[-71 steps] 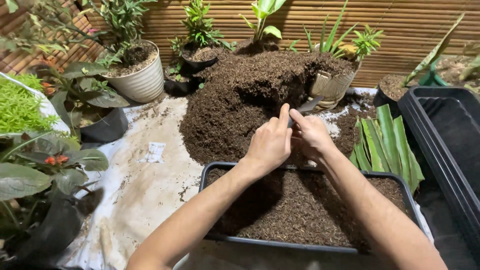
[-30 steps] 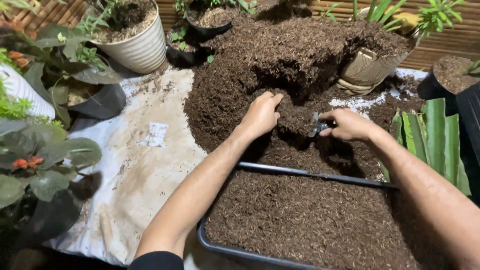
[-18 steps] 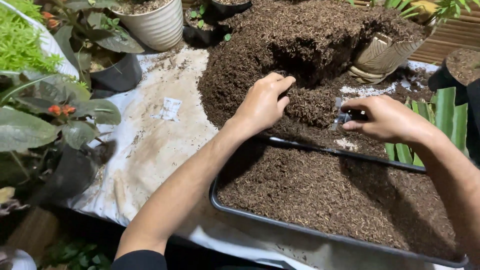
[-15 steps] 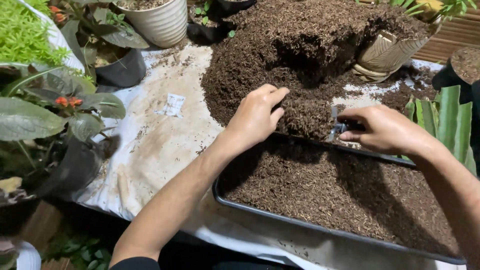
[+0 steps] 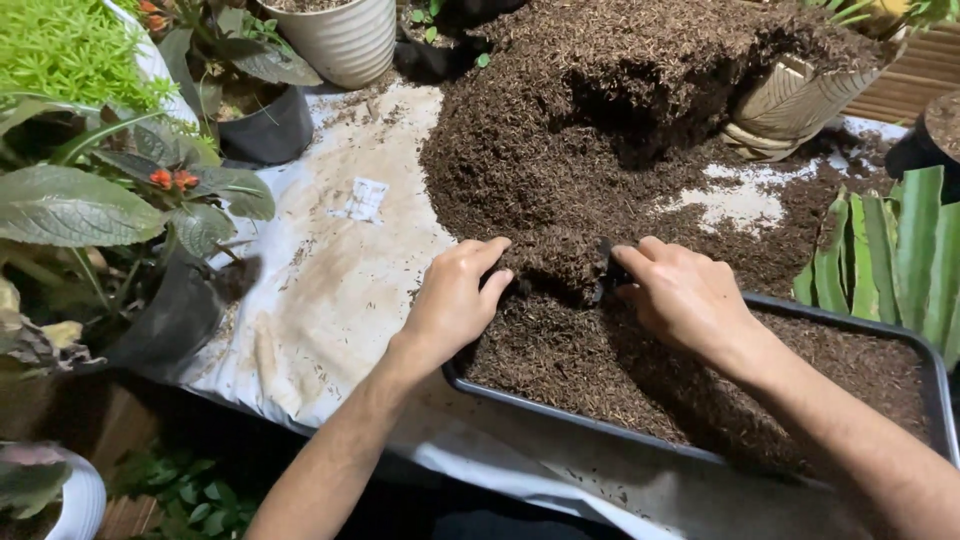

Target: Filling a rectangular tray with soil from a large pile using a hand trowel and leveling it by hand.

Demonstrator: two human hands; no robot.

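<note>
Head view, left to right:
Label: small white rectangular tag lying flat on the pale sheet, left of the soil.
Left hand: cupped, fingers curled against a clump of dark potting mix at the tray's far rim.
Right hand: palm down, fingers bent onto the same clump from the other side.
Tray: black, shallow, part-filled with mix, just below the big soil heap.

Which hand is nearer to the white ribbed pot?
Left. The left hand lies below the white ribbed pot, at the soil heap's edge; the right hand is farther right.
</note>
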